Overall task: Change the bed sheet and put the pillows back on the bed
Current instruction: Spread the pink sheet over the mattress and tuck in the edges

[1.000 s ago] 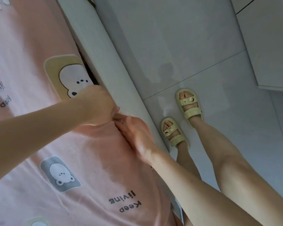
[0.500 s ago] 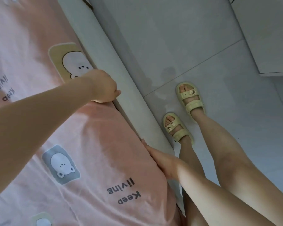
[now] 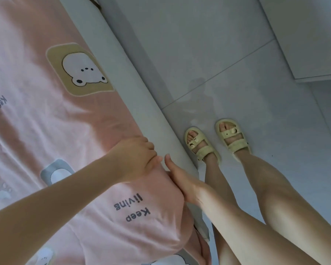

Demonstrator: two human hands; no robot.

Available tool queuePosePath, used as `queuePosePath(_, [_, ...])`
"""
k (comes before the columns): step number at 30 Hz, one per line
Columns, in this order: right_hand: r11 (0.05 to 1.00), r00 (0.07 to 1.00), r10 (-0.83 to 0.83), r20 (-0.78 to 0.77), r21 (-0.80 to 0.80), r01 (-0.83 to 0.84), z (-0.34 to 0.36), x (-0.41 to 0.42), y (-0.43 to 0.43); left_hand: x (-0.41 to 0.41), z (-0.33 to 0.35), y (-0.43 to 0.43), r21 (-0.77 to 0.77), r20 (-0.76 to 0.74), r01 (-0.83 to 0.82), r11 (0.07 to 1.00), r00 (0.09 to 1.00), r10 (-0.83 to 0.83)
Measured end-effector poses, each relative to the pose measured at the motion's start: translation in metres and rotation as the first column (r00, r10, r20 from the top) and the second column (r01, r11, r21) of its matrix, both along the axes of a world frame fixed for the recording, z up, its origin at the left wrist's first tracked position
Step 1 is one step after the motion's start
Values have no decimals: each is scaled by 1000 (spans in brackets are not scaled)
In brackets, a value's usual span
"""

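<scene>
Gripping sheet (image 3: 84, 121) edge: left hand (image 3: 134, 157); right hand (image 3: 180, 180), grip unseen, beside bed frame (image 3: 141, 92).

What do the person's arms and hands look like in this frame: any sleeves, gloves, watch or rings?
Both forearms are bare as far as the frame shows, with no sleeve in view. The left hand and right hand wear no gloves, and no watch, bracelet or ring shows. The right hand's fingers are hidden, so rings there cannot be ruled out.
</scene>
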State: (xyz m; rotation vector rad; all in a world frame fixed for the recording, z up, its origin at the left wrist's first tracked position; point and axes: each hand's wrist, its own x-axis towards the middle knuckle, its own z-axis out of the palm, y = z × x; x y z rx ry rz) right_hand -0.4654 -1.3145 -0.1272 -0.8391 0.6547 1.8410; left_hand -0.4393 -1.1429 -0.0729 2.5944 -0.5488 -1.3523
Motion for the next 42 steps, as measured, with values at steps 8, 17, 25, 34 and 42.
queuePosePath(8, [951, 900, -90, 426, -231, 205, 21, -41, -37, -1, -16, -16, 196, -102, 128, 972, 989, -110])
queuePosePath(17, [900, 840, -427, 335, 75, 429, 65, -66, -23, -12, 30, -9, 223, -44, 184, 957, 983, -179])
queuePosePath(25, [979, 989, 88, 116, 176, -108, 1, -72, 9, -13, 34, -5, 225, -61, 181, 957, 983, -171])
queuePosePath(34, [976, 999, -2, -39, -218, -7, -30, -100, -54, 12, -30, -23, 280, -168, 154, 947, 980, -110])
queuePosePath(42, [946, 998, 42, -39, -319, -52, -34, -114, -72, -21, 5, 0, -71, 408, -113, 991, 904, 132])
